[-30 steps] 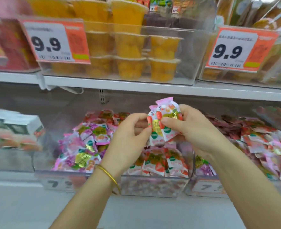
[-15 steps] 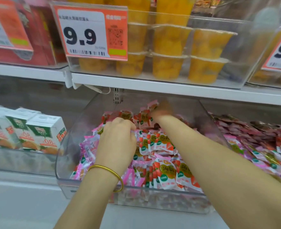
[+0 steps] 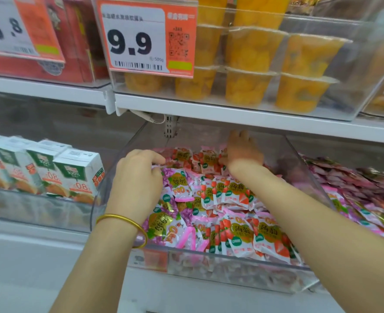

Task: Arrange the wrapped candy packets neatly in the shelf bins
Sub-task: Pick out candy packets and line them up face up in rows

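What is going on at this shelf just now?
A person is sorting wrapped candy packets in a clear bin. The left hand lies on the purple packets at the bin's left side; the right hand reaches to the back, among the red packets. Whether either hand grips a packet cannot be told.
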The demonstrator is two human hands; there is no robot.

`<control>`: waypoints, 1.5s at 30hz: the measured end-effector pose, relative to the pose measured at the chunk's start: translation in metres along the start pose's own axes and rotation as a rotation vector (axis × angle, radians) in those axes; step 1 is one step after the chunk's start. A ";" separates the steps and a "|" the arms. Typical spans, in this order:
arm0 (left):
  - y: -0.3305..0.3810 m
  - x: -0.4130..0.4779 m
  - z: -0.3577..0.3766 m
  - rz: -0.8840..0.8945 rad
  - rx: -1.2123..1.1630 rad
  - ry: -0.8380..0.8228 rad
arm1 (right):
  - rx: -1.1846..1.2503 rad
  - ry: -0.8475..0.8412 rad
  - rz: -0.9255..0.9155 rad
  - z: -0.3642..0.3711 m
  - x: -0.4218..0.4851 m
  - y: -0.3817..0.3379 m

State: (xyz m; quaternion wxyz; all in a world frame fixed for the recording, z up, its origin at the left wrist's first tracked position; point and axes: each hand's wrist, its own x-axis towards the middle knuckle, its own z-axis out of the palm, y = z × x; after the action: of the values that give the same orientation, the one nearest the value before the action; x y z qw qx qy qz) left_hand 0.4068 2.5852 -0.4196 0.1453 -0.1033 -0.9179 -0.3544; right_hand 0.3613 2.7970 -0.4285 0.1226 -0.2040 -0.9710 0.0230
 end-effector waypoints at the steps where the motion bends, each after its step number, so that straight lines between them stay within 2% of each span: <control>1: -0.002 0.000 -0.002 -0.004 -0.003 0.005 | 0.028 0.005 -0.015 0.000 0.001 0.000; 6: -0.006 -0.002 -0.004 -0.009 -0.018 -0.011 | 0.142 -0.094 -0.021 0.009 -0.001 0.000; 10: -0.008 -0.001 -0.005 -0.010 -0.018 -0.014 | -0.143 -0.061 -0.054 0.005 -0.004 0.003; 12: -0.009 -0.001 -0.005 -0.019 -0.021 -0.017 | -0.167 -0.036 -0.053 0.000 -0.006 0.000; 14: -0.008 -0.002 -0.005 -0.021 -0.019 -0.024 | -0.086 0.019 -0.122 -0.004 -0.009 -0.009; 15: -0.008 -0.001 -0.005 -0.022 -0.019 -0.029 | 0.028 -0.002 -0.190 -0.007 -0.012 -0.017; 17: -0.008 -0.001 -0.004 -0.026 -0.021 -0.039 | 0.284 -0.217 -0.291 -0.012 -0.024 -0.037; 18: -0.007 -0.001 -0.004 -0.027 -0.023 -0.041 | 0.331 -0.340 -0.320 -0.012 -0.030 -0.046; 20: -0.007 -0.002 -0.003 -0.031 -0.026 -0.045 | 0.249 -0.458 -0.343 -0.008 -0.036 -0.059; 26: -0.012 -0.003 -0.004 -0.042 -0.038 -0.049 | 0.392 -0.475 -0.204 -0.004 -0.034 -0.061; 35: -0.009 -0.003 -0.002 -0.047 -0.045 -0.048 | 0.503 -0.451 -0.204 -0.008 -0.037 -0.069; 40: -0.008 -0.001 0.003 -0.033 -0.055 -0.054 | 0.651 -0.433 -0.188 -0.011 -0.040 -0.075; 42: -0.008 -0.002 0.003 -0.030 -0.062 -0.055 | 0.715 -0.395 -0.122 -0.016 -0.038 -0.072; 45: -0.005 -0.006 0.001 -0.024 -0.100 -0.050 | 0.905 -0.339 0.102 -0.032 -0.039 -0.046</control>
State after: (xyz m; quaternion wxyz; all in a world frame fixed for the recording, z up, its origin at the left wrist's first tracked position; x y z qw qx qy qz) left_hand 0.4105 2.5823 -0.4253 0.1128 -0.1082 -0.9036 -0.3989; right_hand 0.3856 2.7390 -0.4024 0.0377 -0.1709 -0.8586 0.4819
